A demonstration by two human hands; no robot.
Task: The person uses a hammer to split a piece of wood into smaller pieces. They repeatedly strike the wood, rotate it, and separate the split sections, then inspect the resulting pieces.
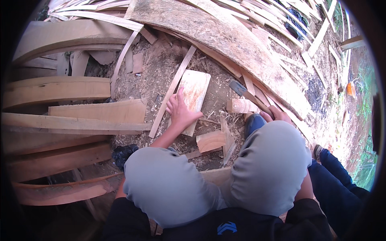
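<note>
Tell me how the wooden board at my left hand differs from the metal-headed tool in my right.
The wooden board is broad and flat; the metal-headed tool is slender. The board is pale with a brownish patch; the tool has a grey head. The left hand touches the board, while the right hand grips the tool. Each has a hand on it.

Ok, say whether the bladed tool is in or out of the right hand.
In: the right hand grips the bladed tool, fingers around its handle.
</note>
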